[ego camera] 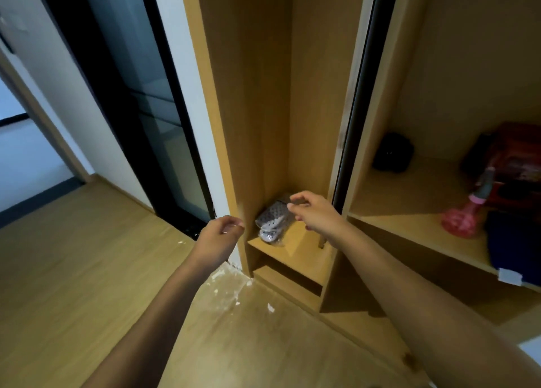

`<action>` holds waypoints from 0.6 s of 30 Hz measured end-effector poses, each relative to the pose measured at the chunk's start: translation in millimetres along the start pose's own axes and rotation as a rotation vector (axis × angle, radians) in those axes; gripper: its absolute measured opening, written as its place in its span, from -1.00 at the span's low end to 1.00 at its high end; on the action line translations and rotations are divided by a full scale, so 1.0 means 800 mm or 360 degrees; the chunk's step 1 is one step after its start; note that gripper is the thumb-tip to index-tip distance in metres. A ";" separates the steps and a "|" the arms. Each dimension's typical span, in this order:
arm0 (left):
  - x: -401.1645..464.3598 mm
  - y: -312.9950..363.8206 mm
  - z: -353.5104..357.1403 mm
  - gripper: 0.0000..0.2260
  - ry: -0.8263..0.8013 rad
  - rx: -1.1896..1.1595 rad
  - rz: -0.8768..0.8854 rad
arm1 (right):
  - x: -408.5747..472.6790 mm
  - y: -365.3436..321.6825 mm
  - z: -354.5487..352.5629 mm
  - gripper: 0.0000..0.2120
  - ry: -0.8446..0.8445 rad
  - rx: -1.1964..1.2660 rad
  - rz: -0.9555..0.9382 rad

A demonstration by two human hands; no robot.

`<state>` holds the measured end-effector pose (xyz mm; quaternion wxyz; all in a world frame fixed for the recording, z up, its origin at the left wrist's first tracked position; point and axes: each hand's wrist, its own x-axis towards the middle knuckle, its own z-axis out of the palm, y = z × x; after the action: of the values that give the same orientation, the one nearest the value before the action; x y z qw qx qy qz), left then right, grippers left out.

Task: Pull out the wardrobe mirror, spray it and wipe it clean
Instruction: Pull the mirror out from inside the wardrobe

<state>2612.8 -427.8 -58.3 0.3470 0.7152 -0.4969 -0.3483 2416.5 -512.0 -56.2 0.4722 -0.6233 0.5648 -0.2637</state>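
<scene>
The wardrobe mirror shows only as a thin dark edge-on strip (355, 124), tucked between the narrow wooden compartment and the wide one to its right. My right hand (314, 213) hovers low in front of the narrow compartment, just left of that strip, fingers loosely curled and holding nothing. Further left and lower, my left hand (222, 235) floats by the wardrobe's left side panel, also holding nothing. A pink spray bottle (464, 216) lies on the shelf of the wide compartment. Beside it sits a dark blue folded cloth (512, 241).
Grey perforated slippers in clear wrap (273, 220) rest on the narrow compartment's low shelf. A black bag (393, 152) and a red box (515, 159) stand on the right shelf. A dark glass sliding door (140, 100) is at left. White debris (231, 288) speckles the wooden floor.
</scene>
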 end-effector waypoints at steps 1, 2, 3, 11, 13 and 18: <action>0.017 0.004 -0.002 -0.87 -0.0026 0.0000 0.0015 | 0.011 -0.005 -0.004 -0.71 0.0042 -0.0004 0.0020; 0.033 0.008 -0.003 -0.87 -0.0060 -0.0001 0.0039 | 0.020 -0.009 -0.007 -0.70 0.0079 -0.0011 0.0039; 0.049 0.012 -0.004 -0.87 -0.0101 -0.0005 0.0068 | 0.028 -0.013 -0.011 -0.70 0.0114 -0.0021 0.0057; 0.171 0.041 0.006 -0.88 -0.0577 -0.0035 0.0280 | 0.068 -0.037 -0.028 -0.63 0.0455 0.0020 0.0236; 0.194 0.047 0.008 -0.88 -0.0693 -0.0044 0.0329 | 0.072 -0.043 -0.028 -0.64 0.0554 0.0067 0.0280; 0.234 0.066 0.017 -0.85 -0.0966 0.0018 0.0500 | 0.077 -0.056 -0.032 -0.68 0.0989 0.0151 0.0282</action>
<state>2626.2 -621.8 -49.7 0.2286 0.4956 -0.6835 -0.4848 2428.6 -581.9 -18.2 0.3270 -0.4387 0.7209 -0.4253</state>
